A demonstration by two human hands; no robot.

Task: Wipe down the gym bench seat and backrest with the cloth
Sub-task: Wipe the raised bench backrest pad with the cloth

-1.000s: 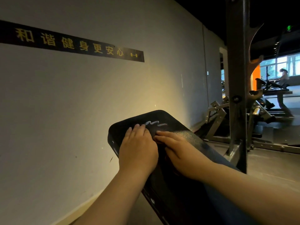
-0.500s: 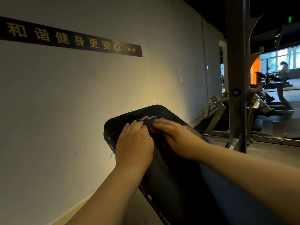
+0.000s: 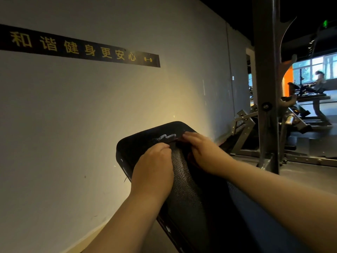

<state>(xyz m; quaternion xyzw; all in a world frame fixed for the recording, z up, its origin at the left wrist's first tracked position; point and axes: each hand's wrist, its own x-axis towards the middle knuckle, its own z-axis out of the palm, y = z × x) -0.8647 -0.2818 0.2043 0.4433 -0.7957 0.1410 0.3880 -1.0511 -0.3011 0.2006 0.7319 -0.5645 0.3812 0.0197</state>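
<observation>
- Bench (image 3: 184,179): a black pad with a pebbled skin and rounded corners. It slopes up and away from the camera, low in the middle of the view, and its far end is close to the wall (image 3: 91,115). Near that end there is a whitish smear (image 3: 167,136).
- Cloth (image 3: 179,142): dark and barely distinct from the pad. It is bunched between the two hands near the top.
- Right hand (image 3: 204,150): its fingers are laid out straight, pressing flat on the cloth.
- Left hand (image 3: 153,170): knuckles up on the pad, with its fingers bent at the cloth's edge. Cannot tell whether they pinch it.
- Sign (image 3: 78,49): a black strip on the wall with gold characters 和谐健身更安心 and a dumbbell icon.
- Post (image 3: 266,88): grey steel, upright, to the right of the bench.
- Window (image 3: 313,68): bright, far right, with a blurred person (image 3: 319,79) before it.
</observation>
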